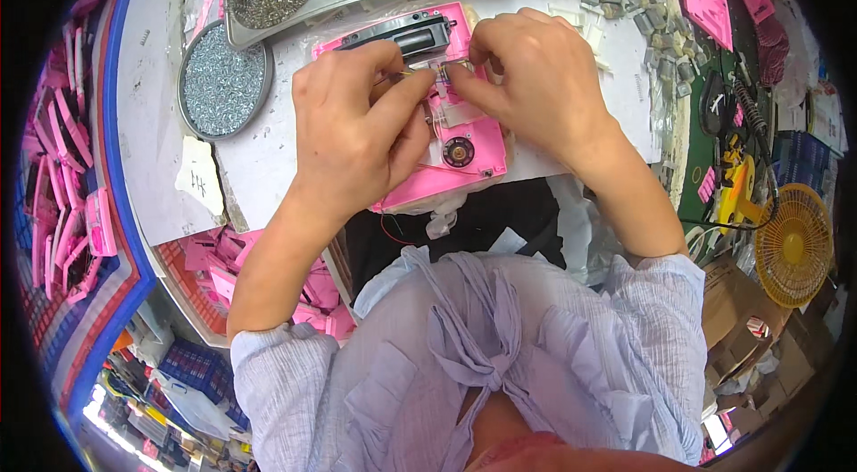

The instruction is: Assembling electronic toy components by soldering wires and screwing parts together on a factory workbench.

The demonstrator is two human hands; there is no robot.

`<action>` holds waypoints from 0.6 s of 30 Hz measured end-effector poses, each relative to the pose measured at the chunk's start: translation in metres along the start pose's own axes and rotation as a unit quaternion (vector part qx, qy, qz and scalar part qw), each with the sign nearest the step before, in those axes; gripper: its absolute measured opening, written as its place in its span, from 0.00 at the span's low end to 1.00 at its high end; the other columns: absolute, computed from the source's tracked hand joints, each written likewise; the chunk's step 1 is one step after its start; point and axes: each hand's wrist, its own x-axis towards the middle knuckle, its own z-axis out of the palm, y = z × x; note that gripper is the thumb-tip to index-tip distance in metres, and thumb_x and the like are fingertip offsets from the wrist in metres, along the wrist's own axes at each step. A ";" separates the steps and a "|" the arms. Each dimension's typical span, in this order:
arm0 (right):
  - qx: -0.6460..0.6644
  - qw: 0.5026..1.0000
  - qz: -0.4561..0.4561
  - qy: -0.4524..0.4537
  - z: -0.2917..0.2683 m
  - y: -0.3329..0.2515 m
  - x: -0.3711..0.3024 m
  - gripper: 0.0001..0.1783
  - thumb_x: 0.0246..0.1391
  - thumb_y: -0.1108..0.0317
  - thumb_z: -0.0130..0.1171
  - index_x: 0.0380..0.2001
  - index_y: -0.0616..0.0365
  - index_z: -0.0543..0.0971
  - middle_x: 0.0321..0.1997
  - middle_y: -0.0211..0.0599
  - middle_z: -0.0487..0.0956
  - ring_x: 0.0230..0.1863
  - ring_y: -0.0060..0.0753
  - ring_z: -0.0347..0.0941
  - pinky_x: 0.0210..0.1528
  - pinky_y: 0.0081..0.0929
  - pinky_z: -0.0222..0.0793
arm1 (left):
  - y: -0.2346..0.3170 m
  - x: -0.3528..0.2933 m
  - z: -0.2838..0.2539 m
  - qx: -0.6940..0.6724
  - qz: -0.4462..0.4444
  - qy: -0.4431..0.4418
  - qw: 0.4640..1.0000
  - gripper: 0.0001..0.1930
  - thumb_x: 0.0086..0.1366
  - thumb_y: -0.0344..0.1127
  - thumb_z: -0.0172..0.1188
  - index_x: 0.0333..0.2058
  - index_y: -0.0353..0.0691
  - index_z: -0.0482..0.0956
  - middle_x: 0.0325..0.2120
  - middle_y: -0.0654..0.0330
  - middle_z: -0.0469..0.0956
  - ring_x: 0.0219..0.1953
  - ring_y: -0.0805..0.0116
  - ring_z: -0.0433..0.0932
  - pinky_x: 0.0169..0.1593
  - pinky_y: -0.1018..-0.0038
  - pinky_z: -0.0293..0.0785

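Pink plastic casing [464, 128] lies flat, small round speaker [458, 151] inside.

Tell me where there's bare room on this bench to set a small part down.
Bare white tabletop lies left of the round dish of screws, and a smaller strip sits below that dish beside the left hand. Around the pink casing, under both hands, and among the grey parts at right, it is crowded.

Both hands, the left hand [357, 128] and right hand [536, 83], pinch small parts over a pink plastic casing [464, 137], with a round tin of screws [223, 79] at nine o'clock.
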 end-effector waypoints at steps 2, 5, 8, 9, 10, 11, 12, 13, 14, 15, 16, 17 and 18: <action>-0.033 0.999 -0.022 -0.005 -0.005 -0.007 0.002 0.13 0.45 0.60 0.67 0.21 0.58 0.80 0.22 0.42 0.80 0.30 0.47 0.79 0.36 0.45 0.73 | -0.002 0.004 0.001 0.008 0.001 -0.011 1.000 0.16 0.48 0.32 0.68 0.39 0.44 0.85 0.43 0.62 0.76 0.40 0.62 0.74 0.47 0.63 0.64; -0.045 0.999 -0.019 -0.009 -0.005 -0.007 0.002 0.12 0.46 0.61 0.65 0.21 0.59 0.80 0.22 0.44 0.80 0.28 0.50 0.79 0.34 0.45 0.74 | -0.007 0.009 0.006 0.014 0.016 -0.016 1.000 0.15 0.50 0.34 0.67 0.39 0.44 0.85 0.42 0.63 0.75 0.43 0.62 0.73 0.50 0.62 0.64; 0.025 0.998 0.042 -0.040 -0.005 -0.003 0.000 0.10 0.47 0.64 0.66 0.25 0.61 0.81 0.24 0.43 0.81 0.27 0.44 0.79 0.32 0.37 0.74 | -0.006 0.012 0.006 0.013 0.028 -0.023 0.999 0.16 0.50 0.34 0.67 0.41 0.45 0.86 0.41 0.62 0.75 0.42 0.60 0.73 0.49 0.62 0.64; 0.059 0.994 0.069 -0.056 -0.006 -0.002 -0.001 0.09 0.47 0.66 0.67 0.27 0.61 0.82 0.25 0.43 0.82 0.27 0.41 0.79 0.32 0.32 0.73 | -0.006 0.013 0.006 0.012 0.029 -0.026 0.999 0.17 0.50 0.34 0.67 0.42 0.46 0.87 0.40 0.61 0.74 0.41 0.60 0.73 0.48 0.63 0.64; 0.096 0.988 0.100 -0.065 -0.006 -0.002 -0.002 0.09 0.49 0.67 0.67 0.28 0.63 0.82 0.26 0.41 0.82 0.26 0.36 0.78 0.32 0.30 0.73 | -0.006 0.012 0.007 0.008 0.025 -0.026 0.999 0.17 0.51 0.34 0.68 0.42 0.46 0.87 0.39 0.61 0.74 0.41 0.60 0.72 0.48 0.63 0.64; 0.132 0.980 0.131 -0.074 -0.006 -0.003 -0.004 0.09 0.50 0.68 0.66 0.30 0.64 0.82 0.26 0.39 0.82 0.26 0.30 0.76 0.32 0.27 0.72 | -0.006 0.011 0.008 0.003 0.020 -0.026 0.999 0.16 0.51 0.35 0.68 0.41 0.46 0.87 0.39 0.61 0.74 0.41 0.60 0.72 0.48 0.62 0.64; 0.168 0.969 0.162 -0.083 -0.006 -0.002 -0.005 0.08 0.51 0.69 0.66 0.31 0.65 0.82 0.26 0.37 0.82 0.25 0.25 0.75 0.32 0.24 0.71 | -0.007 0.010 0.008 -0.001 0.015 -0.026 1.000 0.16 0.51 0.35 0.68 0.41 0.46 0.87 0.38 0.61 0.74 0.41 0.60 0.72 0.48 0.62 0.64; 0.193 0.965 0.162 -0.075 -0.004 0.001 -0.006 0.10 0.50 0.67 0.66 0.30 0.65 0.83 0.25 0.41 0.82 0.25 0.31 0.77 0.32 0.28 0.72 | -0.007 0.009 0.009 -0.005 0.016 -0.023 1.000 0.16 0.51 0.35 0.68 0.41 0.45 0.87 0.38 0.61 0.73 0.41 0.60 0.72 0.48 0.62 0.64; 0.217 0.960 0.162 -0.067 -0.001 0.006 -0.007 0.12 0.49 0.64 0.66 0.29 0.65 0.83 0.25 0.44 0.82 0.25 0.37 0.78 0.33 0.31 0.74 | -0.007 0.008 0.010 -0.009 0.017 -0.021 1.000 0.16 0.51 0.35 0.67 0.41 0.45 0.87 0.37 0.61 0.73 0.41 0.60 0.72 0.48 0.62 0.64; 0.241 0.955 0.162 -0.059 0.001 0.011 -0.007 0.14 0.48 0.62 0.66 0.28 0.65 0.84 0.24 0.47 0.82 0.26 0.43 0.80 0.33 0.35 0.75 | -0.007 0.008 0.011 -0.012 0.017 -0.018 1.000 0.16 0.51 0.35 0.67 0.41 0.45 0.87 0.37 0.61 0.73 0.40 0.60 0.72 0.48 0.62 0.64; 0.255 0.945 0.179 -0.095 -0.002 0.014 -0.005 0.12 0.52 0.64 0.65 0.29 0.66 0.83 0.24 0.41 0.81 0.26 0.33 0.76 0.32 0.30 0.73 | -0.008 0.007 0.011 -0.016 0.018 -0.015 1.000 0.16 0.51 0.35 0.67 0.41 0.45 0.87 0.37 0.61 0.73 0.40 0.60 0.72 0.48 0.62 0.64; 0.269 0.934 0.196 -0.130 -0.007 0.016 -0.001 0.11 0.55 0.66 0.64 0.31 0.67 0.83 0.25 0.34 0.80 0.27 0.24 0.73 0.32 0.25 0.70 | -0.008 0.007 0.011 -0.019 0.019 -0.012 1.000 0.15 0.51 0.35 0.67 0.41 0.44 0.87 0.37 0.60 0.73 0.40 0.60 0.72 0.47 0.62 0.64; 0.281 0.921 0.213 -0.165 -0.010 0.018 0.002 0.10 0.58 0.68 0.63 0.32 0.67 0.82 0.25 0.27 0.79 0.27 0.14 0.69 0.31 0.19 0.68 | -0.009 0.006 0.011 -0.023 0.020 -0.009 0.999 0.15 0.51 0.35 0.67 0.41 0.44 0.87 0.36 0.60 0.73 0.40 0.60 0.72 0.47 0.62 0.64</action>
